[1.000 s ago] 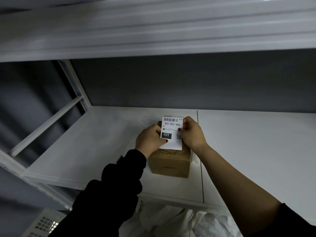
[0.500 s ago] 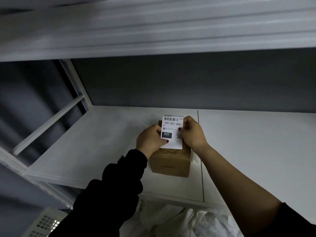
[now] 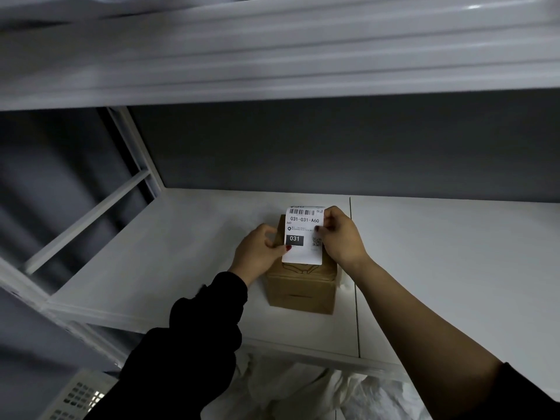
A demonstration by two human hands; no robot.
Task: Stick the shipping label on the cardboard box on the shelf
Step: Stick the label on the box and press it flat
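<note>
A small brown cardboard box (image 3: 301,291) stands on the white shelf (image 3: 169,256), near its front edge. Over the box's top I hold a white shipping label (image 3: 304,234) printed with a barcode, "031-031-A60" and a black "031" block. My left hand (image 3: 257,253) pinches the label's lower left edge. My right hand (image 3: 341,234) grips its right edge. The label's far end reaches past the back of the box. I cannot tell whether the label touches the box top.
The upper shelf board (image 3: 272,56) hangs low overhead. White frame bars (image 3: 91,210) close the left side. A dark grey wall (image 3: 333,147) backs the shelf. White crumpled plastic bags (image 3: 303,389) lie below, and a white perforated basket (image 3: 75,395) sits lower left.
Both hands and the label have stayed over the box with only slight shifts. The box has not moved.
</note>
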